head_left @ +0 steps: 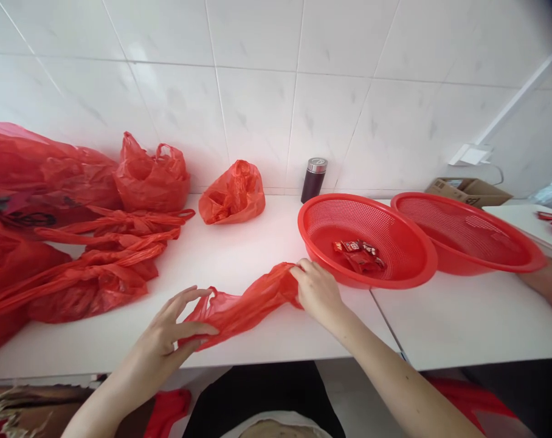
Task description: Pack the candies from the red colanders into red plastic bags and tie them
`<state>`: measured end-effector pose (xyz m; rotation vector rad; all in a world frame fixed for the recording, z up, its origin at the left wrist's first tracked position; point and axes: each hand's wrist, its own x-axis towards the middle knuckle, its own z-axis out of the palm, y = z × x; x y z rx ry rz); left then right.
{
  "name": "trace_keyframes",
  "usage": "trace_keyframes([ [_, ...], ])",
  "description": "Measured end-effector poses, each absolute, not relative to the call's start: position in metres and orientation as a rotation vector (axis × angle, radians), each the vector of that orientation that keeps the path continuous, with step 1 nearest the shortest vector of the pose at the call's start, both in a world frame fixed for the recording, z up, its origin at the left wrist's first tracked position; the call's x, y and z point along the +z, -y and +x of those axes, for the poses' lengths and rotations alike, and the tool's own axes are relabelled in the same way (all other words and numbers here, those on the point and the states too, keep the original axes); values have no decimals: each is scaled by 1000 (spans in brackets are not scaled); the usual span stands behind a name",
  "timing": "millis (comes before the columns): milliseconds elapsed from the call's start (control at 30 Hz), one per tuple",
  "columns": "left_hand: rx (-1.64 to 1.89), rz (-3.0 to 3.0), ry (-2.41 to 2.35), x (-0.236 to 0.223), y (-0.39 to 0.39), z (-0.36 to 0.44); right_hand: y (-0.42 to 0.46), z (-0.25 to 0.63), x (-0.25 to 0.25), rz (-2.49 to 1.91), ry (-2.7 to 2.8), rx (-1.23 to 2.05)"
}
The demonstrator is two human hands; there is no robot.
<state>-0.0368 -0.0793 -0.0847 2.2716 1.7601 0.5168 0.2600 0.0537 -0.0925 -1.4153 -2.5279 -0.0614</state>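
Observation:
A thin red plastic bag [253, 299] stretches loosely between my two hands above the white table. My left hand [169, 331] holds its left end, where a handle loop shows, with the thumb and fingers spaced around the film. The other end is pinched by my right hand [316, 291], close to the rim of a red plastic basket [310, 240]. Several small wrapped packets [360, 255] lie at the bottom of that basket.
Filled red bags [152, 176] crowd the left side, with a smaller bag [233, 193] near the wall. A dark flask [313, 180] stands behind the baskets. Right of it are a second red basket [467, 234], a cardboard box [474, 191] and another person's arm [547, 286].

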Motion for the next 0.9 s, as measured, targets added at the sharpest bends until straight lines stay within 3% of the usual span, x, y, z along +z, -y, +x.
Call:
trace_keyframes([
  [133, 424, 2279, -1887, -86, 77, -28, -53, 259, -99, -1482, 2487, -26],
  [300, 835, 2391, -1952, -85, 51, 13, -46, 249, -101, -1429, 2435, 101],
  [500, 631, 2267, -1789, -106, 23, 38, -41, 223, -112, -1413, 2267, 67],
  [633, 719, 2201, -1770, -120, 25, 35, -41, 211, -118, -1422, 2345, 159],
  [800, 833, 2204, -2126, -116, 17, 7, -36, 234, -109, -1448, 2607, 417],
  [900, 699, 2283, -2298, -110, 7, -10, -27, 260, -98, -1350, 2722, 529],
])
